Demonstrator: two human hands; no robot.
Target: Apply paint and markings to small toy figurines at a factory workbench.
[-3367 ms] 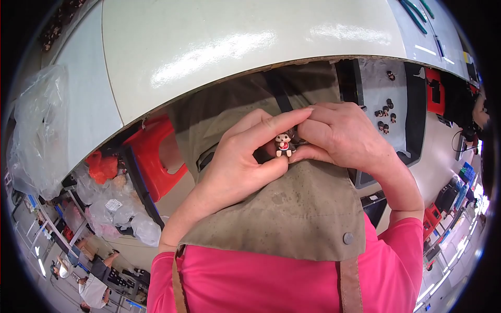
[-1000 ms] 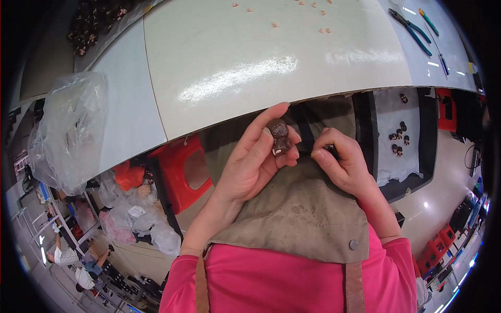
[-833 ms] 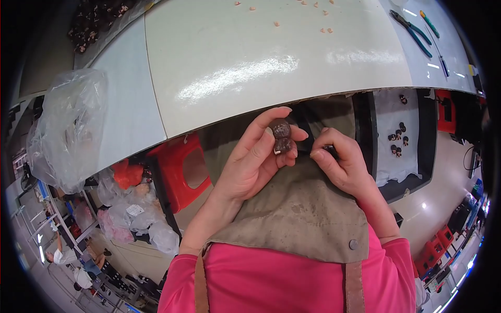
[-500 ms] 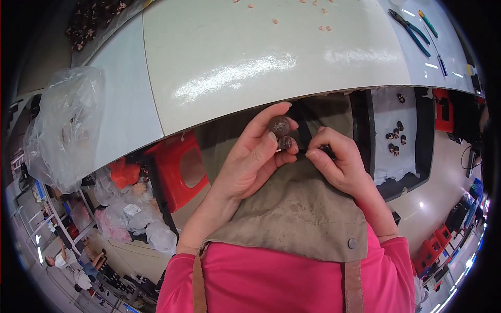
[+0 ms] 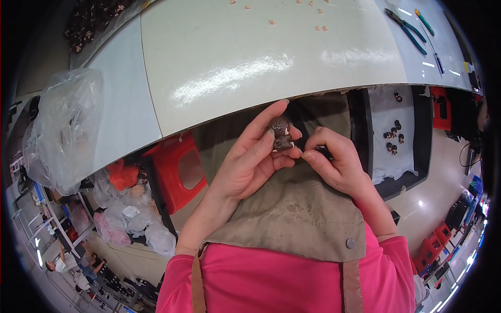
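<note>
Seen from the head camera, a person's left hand (image 5: 245, 161) grips a dark brown figurine (image 5: 282, 136) just off the counter (image 5: 224, 39)'s near edge; the right hand (image 5: 340, 163) curls closed around a small dark object (image 5: 324, 151), mostly hidden. Pliers (image 5: 403, 23) lie toward the counter's right end.

The left grip (image 5: 244, 163) holds a brown figurine (image 5: 281, 134), the right grip (image 5: 342, 164) a dark object (image 5: 324, 151).
</note>
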